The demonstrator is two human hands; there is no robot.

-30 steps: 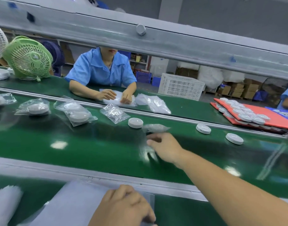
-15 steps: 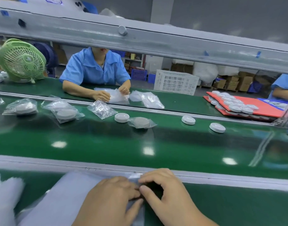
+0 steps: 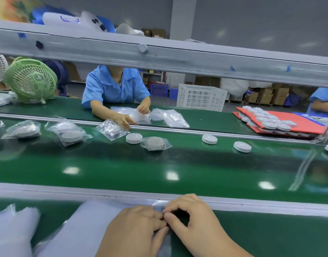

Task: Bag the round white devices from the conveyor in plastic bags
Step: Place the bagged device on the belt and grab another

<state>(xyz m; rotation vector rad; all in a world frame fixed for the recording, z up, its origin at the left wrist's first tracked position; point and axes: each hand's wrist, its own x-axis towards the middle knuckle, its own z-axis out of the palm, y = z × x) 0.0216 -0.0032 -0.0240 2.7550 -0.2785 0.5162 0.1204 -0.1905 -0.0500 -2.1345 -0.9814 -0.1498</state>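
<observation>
Head: bag [image 3: 96, 221] flat, lengthwise left-right; fingers [image 3: 173, 220] pinch end.

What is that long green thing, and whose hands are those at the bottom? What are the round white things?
The camera sits on a person's head, so you see that person's own hands from above. The left hand and the right hand pinch the edge of a clear plastic bag on a pile of bags, probably to open it. The long green thing is a conveyor belt, a moving strip that carries things. On it lie round white devices: this bare device has no bag yet, this bagged device is done. Across the belt another worker in blue handles bags too.
</observation>
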